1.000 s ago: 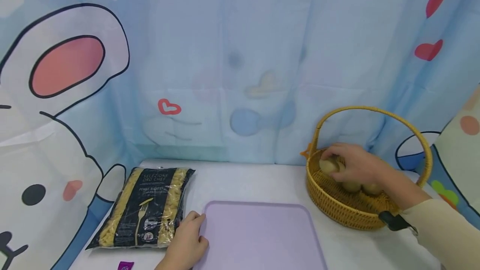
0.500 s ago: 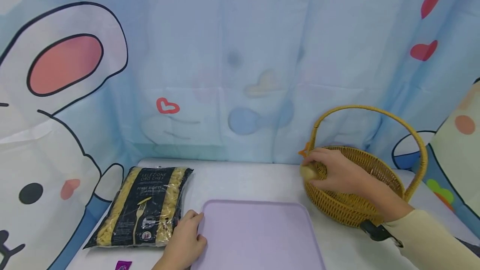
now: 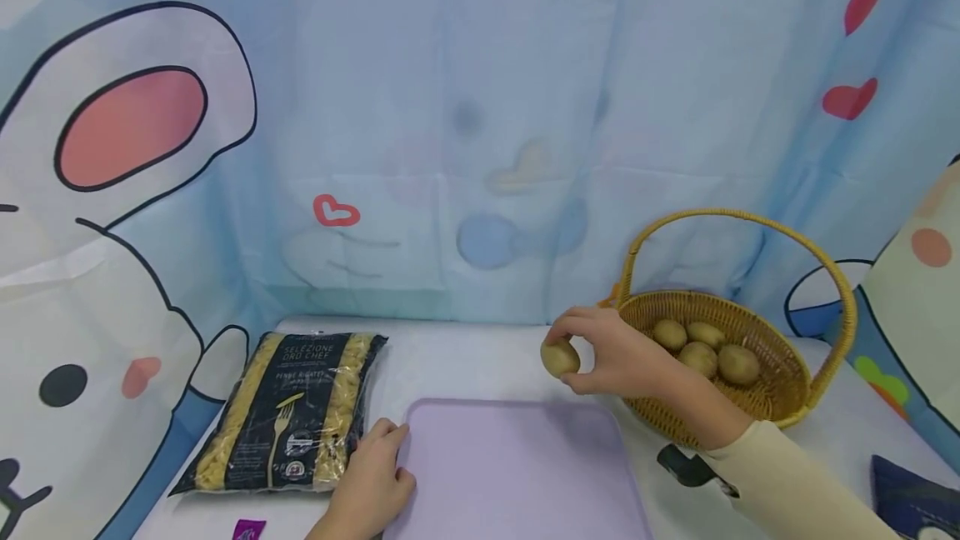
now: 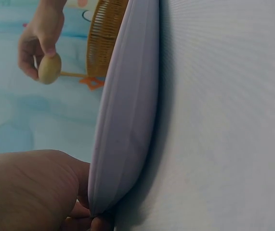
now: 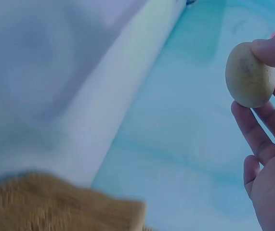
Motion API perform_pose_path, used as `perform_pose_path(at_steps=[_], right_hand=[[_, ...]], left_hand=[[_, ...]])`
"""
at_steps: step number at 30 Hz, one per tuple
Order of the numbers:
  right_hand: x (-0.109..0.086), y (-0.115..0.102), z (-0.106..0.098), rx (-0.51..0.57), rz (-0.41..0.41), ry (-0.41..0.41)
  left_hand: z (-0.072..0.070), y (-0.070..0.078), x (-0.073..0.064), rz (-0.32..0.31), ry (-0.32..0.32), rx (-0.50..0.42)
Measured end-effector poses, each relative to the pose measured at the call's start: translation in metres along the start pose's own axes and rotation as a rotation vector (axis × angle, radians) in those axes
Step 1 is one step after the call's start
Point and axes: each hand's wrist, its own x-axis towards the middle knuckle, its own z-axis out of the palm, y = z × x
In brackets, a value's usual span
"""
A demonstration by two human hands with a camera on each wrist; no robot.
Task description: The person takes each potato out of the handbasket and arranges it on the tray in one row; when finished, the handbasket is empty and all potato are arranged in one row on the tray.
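A small round potato (image 3: 560,358) is pinched between the thumb and fingers of my right hand (image 3: 618,354), above the far right part of the lilac tray (image 3: 517,465). The right wrist view shows the same potato (image 5: 249,76) with the thumb on one side and fingertips on the other. My left hand (image 3: 369,482) grips the tray's left edge, thumb on the near side; its fingers (image 4: 79,217) curl partly hidden at the rim in the left wrist view. Several more potatoes (image 3: 699,358) lie in the wicker basket (image 3: 667,419) to the right.
A bag of penne pasta (image 3: 288,415) lies left of the tray, close to my left hand. Near the front sits a small purple packet (image 3: 248,530). A dark blue package (image 3: 911,498) shows at the right edge. The basket's tall handle (image 3: 723,213) arches over it.
My right hand has lifted the potato out of the basket and carried it left, over the rim toward the tray. The remaining potatoes now show uncovered. My left hand stays at the tray edge.
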Motion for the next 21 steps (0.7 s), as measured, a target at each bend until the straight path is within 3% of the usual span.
perform_pose_path(at_steps=[6, 21], right_hand=[[0.014, -0.008, 0.024, 0.031, -0.067, 0.000], [0.031, -0.025, 0.066, 0.079, -0.067, -0.009]], left_hand=[[-0.001, -0.001, 0.000, 0.003, 0.004, 0.000], [-0.002, 0.001, 0.001, -0.013, 0.001, 0.001]])
